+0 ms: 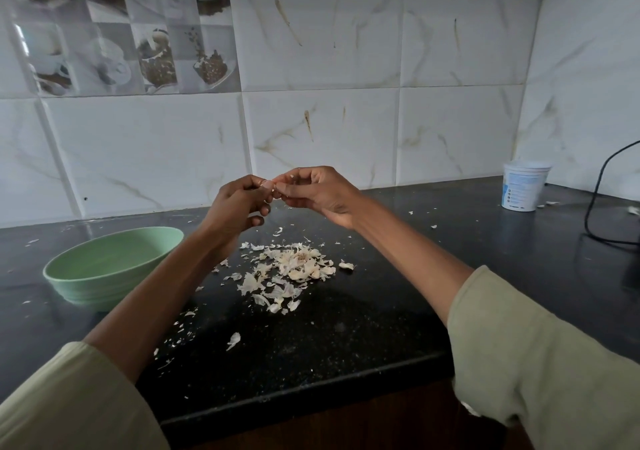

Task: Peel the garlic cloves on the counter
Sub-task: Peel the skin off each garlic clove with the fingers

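While hands (277, 193) pinch clove (267, 183), counter edge (311, 397) near

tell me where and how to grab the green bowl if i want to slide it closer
Take the bowl by its rim on the near right side, thumb inside and fingers outside. It stands upright and open on the counter, with shallow flaring walls that give little to clasp, so the rim is the surest hold. The left hand is nearest, though it now pinches a clove with the right hand.
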